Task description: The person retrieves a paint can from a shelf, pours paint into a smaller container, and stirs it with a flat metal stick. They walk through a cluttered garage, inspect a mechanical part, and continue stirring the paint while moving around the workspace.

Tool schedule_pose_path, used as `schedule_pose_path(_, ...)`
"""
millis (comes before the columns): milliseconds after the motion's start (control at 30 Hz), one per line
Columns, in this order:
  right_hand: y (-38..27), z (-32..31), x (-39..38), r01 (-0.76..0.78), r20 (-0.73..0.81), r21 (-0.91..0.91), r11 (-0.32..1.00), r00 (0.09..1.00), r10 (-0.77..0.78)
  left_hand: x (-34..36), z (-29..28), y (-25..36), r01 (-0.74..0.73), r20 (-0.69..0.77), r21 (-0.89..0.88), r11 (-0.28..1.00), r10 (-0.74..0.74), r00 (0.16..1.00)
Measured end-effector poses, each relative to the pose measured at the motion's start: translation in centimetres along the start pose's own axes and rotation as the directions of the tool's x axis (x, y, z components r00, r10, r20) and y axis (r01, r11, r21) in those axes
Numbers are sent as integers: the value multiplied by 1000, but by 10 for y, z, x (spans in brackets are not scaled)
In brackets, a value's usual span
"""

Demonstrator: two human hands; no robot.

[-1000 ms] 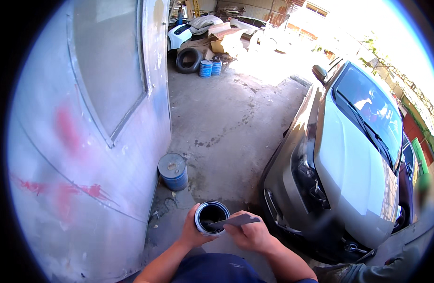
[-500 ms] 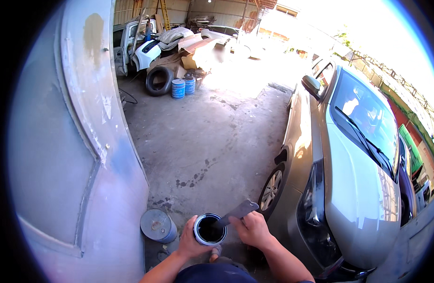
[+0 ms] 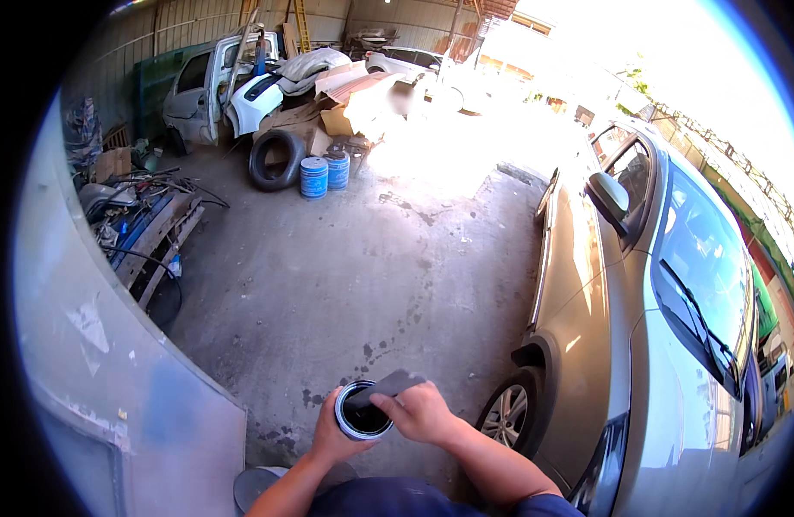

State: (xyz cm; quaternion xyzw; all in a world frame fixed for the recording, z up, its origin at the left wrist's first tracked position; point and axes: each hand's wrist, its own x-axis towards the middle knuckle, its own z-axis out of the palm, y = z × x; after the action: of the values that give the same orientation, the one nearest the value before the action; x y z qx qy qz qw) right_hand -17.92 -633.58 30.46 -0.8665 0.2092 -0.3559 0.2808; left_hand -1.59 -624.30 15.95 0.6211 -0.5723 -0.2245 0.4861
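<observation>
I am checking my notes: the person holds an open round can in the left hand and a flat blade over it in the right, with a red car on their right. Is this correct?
Not quite: the head view shows the car is beige, not red. The left hand does hold the open round can, and the right hand holds the flat blade over it.

Small round open metal can (image 3: 364,412) with dark contents sitting upright at lower centre of the frame; flat grey putty blade (image 3: 390,386) lying tilted across its rim.
</observation>
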Motion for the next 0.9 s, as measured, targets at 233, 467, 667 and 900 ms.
schedule_pose_path(233, 159, -21, 131, -24, 31, -126, 992, 999, 28, 188, 15, -89, -98, 5, 10, 995, 97, 995)
schedule_pose_path(467, 260, -15, 276, -51, -153, -320, 946, 988, 2, 400, 15, -139, -254, 26, 79, 964, 253, 967)
schedule_pose_path(667, 362, -17, 353, -281, -267, 17, 960, 924, 275, 534, 41, -193, -294, 18, 126, 948, 294, 956)
schedule_pose_path(900, 523, -78, 496, -6, -122, -199, 980, 992, -19, 705, 80, -227, -304, 66, 210, 929, 297, 953)
